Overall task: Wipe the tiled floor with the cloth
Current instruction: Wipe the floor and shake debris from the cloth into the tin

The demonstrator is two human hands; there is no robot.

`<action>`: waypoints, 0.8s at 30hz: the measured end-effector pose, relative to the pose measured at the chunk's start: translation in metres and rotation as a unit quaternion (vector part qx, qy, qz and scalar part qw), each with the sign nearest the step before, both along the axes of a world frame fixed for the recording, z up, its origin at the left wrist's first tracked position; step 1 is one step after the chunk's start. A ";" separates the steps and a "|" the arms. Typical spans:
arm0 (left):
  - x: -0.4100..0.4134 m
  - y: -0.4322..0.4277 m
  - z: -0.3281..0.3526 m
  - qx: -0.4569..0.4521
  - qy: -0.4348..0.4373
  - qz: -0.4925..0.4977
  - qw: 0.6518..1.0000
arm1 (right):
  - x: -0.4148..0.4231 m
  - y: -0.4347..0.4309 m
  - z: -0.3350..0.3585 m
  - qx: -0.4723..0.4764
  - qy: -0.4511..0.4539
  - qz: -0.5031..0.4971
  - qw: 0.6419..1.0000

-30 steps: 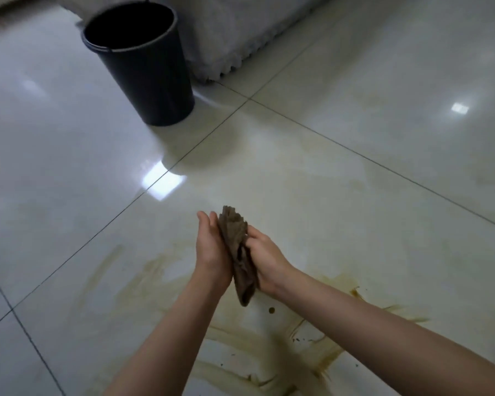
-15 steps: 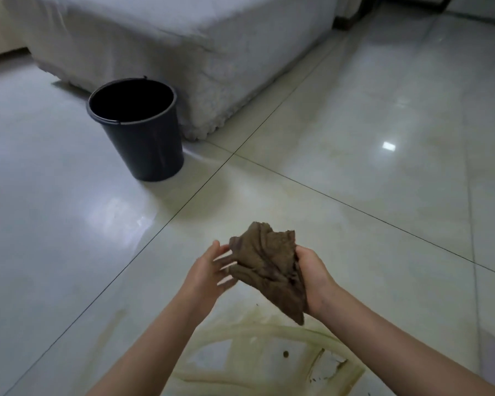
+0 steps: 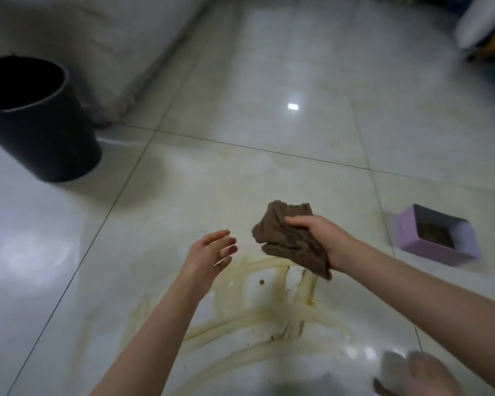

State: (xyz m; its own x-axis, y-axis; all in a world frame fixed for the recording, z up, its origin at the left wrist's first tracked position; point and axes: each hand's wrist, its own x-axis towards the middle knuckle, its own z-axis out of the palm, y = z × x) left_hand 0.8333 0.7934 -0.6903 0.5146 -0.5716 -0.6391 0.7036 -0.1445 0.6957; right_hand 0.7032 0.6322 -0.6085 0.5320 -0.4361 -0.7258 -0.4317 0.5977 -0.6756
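Brown cloth bunched in right hand, held above smeared floor; left hand empty, fingers loose, just beside cloth.

A: What colours are seen?
B: The cloth is brown — the floor is pale cream, crossed by thin dark lines and streaked with yellow-brown smears.
A: And the rest?
B: A black bucket and a lilac box are noted.
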 end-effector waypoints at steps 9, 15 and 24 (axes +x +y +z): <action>-0.020 -0.005 -0.020 0.074 -0.058 -0.052 0.994 | -0.073 -0.063 -0.027 -0.077 0.030 -0.131 0.988; -0.043 -0.032 -0.042 0.175 -0.178 -0.132 0.959 | -0.120 -0.105 -0.081 -0.183 0.123 -0.112 0.969; -0.069 -0.104 -0.099 0.396 -0.471 -0.413 0.671 | -0.211 -0.161 -0.154 -0.401 0.229 0.029 0.887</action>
State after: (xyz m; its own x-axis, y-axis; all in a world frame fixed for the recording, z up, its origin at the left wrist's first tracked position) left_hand 0.7644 0.6893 -0.7892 0.6200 -0.5837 -0.5242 -0.5431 -0.8015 0.2501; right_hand 0.4925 0.4716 -0.7628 0.3000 -0.8908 -0.3412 -0.7851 -0.0274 -0.6188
